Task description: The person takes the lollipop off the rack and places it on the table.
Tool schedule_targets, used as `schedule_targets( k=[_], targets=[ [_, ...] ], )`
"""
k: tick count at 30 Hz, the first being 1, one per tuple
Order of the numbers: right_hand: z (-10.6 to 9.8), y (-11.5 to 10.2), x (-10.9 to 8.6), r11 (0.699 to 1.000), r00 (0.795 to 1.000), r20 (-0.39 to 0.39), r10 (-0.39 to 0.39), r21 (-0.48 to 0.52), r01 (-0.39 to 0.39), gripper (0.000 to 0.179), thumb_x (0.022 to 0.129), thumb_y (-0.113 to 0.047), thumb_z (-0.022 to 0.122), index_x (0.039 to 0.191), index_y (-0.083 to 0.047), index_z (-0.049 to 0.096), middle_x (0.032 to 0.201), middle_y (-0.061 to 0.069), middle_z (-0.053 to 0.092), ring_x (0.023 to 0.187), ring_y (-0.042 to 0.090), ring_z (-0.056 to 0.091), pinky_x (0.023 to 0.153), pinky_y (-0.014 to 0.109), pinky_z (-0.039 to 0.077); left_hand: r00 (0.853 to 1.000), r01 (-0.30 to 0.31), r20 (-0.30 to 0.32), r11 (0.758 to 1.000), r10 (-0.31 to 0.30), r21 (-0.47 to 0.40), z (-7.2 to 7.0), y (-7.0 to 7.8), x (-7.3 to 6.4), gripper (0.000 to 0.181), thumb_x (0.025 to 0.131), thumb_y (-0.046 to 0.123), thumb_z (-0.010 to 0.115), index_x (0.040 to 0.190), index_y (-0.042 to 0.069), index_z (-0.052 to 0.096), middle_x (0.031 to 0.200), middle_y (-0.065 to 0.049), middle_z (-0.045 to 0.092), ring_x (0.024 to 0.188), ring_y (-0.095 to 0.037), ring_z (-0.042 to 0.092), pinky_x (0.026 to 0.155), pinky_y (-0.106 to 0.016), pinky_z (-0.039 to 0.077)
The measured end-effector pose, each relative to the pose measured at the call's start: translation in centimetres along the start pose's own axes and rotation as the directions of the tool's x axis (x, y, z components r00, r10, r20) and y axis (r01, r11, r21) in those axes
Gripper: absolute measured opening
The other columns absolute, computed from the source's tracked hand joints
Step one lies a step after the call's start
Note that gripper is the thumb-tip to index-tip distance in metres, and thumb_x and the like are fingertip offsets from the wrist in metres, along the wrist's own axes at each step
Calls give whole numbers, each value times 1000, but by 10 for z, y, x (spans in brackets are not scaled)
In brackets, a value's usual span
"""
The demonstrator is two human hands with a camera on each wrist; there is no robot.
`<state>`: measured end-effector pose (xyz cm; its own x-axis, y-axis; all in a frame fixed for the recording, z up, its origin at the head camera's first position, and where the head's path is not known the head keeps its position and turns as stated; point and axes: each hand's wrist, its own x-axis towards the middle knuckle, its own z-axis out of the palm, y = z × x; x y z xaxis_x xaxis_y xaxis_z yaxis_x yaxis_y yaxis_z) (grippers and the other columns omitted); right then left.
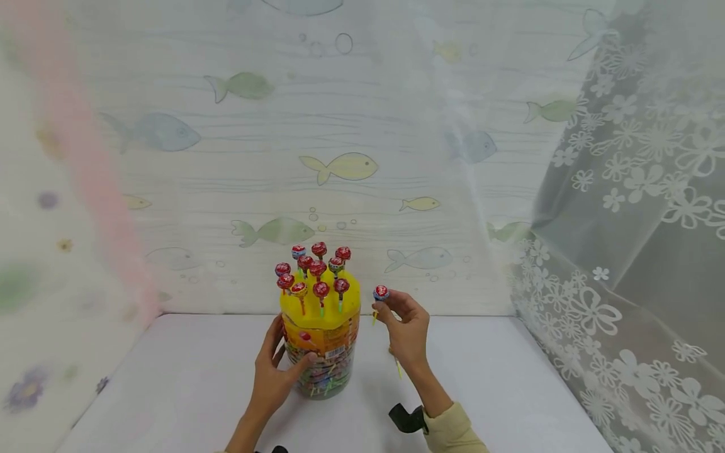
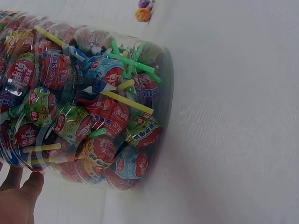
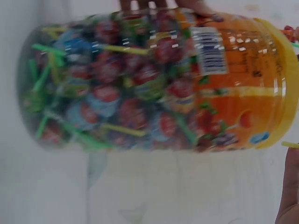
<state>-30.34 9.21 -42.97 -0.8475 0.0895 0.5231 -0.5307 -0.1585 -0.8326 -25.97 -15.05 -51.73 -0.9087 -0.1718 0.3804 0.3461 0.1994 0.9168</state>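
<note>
A clear plastic jar full of wrapped lollipops stands upright on the table. Its yellow lid bears several lollipops stuck in by their sticks, heads up. My left hand holds the jar from the left, thumb across the front near the barcode and fingers round the far side. To the right of the lid, my right hand pinches a red-and-blue wrapped lollipop between thumb and fingers, its yellow stick pointing down. The right wrist view shows the jar's orange label up close.
Partly hidden behind my right hand, another lollipop with a yellow stick lies on the white table. An orange wrapped lollipop shows beyond the jar in the left wrist view. Fish-patterned curtain hangs behind; flowered lace borders the right.
</note>
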Motion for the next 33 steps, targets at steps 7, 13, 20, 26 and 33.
schedule_targets(
  k=[7, 13, 20, 26, 33],
  targets=[
    [-27, 21, -15, 992, 993, -31, 118, -31, -119, 24, 89, 3, 74, 112, 7, 69, 100, 18, 74, 85, 15, 75, 75, 34, 64, 1000, 3, 4, 1000, -3, 11, 0, 1, 0, 92, 90, 17, 79, 162, 20, 24, 166, -11, 30, 152, -38, 30, 118, -62, 30],
    [-54, 39, -23, 978, 979, -87, 184, -85, -192, 24, 89, 4, 73, 112, 10, 67, 101, 26, 72, 83, 13, 75, 72, 29, 64, 1000, -6, 6, 1000, 6, 4, -1, 2, 0, 92, 90, 15, 79, 162, 19, 24, 166, -11, 30, 151, -38, 30, 118, -62, 30],
    [-85, 60, -23, 950, 952, -160, 261, -131, -282, 24, 91, 5, 71, 112, 14, 65, 98, 25, 72, 79, 14, 75, 69, 26, 64, 1000, 2, 4, 1000, -2, 5, -2, 3, 0, 91, 89, 14, 79, 162, 20, 25, 165, -10, 31, 151, -38, 31, 118, -59, 31],
    [-105, 73, -17, 909, 929, -177, 325, -211, -358, 26, 93, 1, 70, 115, 14, 64, 99, 23, 72, 78, 9, 72, 69, 25, 63, 1000, 7, 2, 1000, -7, 14, -2, 3, 0, 91, 89, 15, 79, 162, 20, 24, 165, -11, 31, 151, -37, 32, 118, -55, 32],
    [-116, 85, -17, 837, 897, -152, 414, -325, -441, 25, 92, 3, 68, 113, 17, 64, 97, 25, 74, 79, 15, 73, 65, 25, 63, 1000, 3, -5, 1000, -3, 19, -2, 7, -2, 91, 89, 13, 80, 162, 18, 25, 164, -12, 32, 150, -38, 33, 117, -56, 33]
  ],
)
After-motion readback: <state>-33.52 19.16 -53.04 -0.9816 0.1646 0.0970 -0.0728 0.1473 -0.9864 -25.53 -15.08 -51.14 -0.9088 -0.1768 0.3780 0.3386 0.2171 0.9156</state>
